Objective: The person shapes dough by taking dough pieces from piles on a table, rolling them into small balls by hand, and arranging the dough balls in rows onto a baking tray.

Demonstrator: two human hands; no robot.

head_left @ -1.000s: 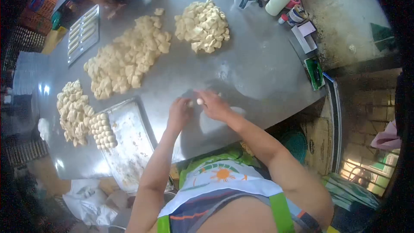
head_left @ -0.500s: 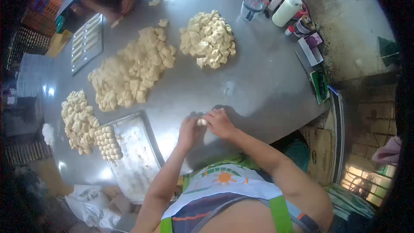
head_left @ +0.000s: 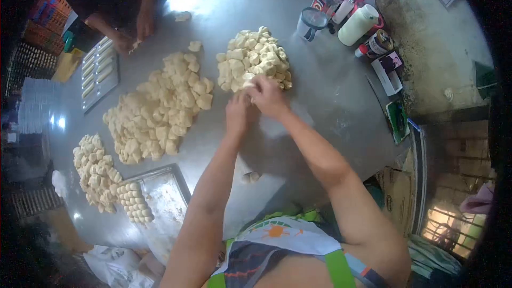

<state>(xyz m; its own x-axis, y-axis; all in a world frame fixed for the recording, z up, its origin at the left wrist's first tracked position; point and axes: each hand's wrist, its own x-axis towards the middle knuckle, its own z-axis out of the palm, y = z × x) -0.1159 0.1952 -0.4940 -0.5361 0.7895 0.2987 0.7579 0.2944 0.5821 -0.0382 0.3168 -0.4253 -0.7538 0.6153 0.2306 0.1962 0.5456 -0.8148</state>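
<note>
At the near edge of the right-hand dough pile, my left hand and my right hand are close together. The fingers of my right hand are closed on a dough piece at the pile's edge. My left hand's fingers are bent beside it, and what they hold, if anything, is hidden. Small dough pieces lie on the metal table between my forearms. A larger dough pile spreads to the left, with a smaller pile and rows of dough balls beyond it.
A metal tray lies at the near left. Another person's hands work beside a tray of long dough pieces. A pitcher, a pale bottle, a white box and a green packet line the right edge.
Both hands have moved forward from the near part of the table to the right-hand dough pile. Small dough pieces now show where they were. The camera view has shifted.
</note>
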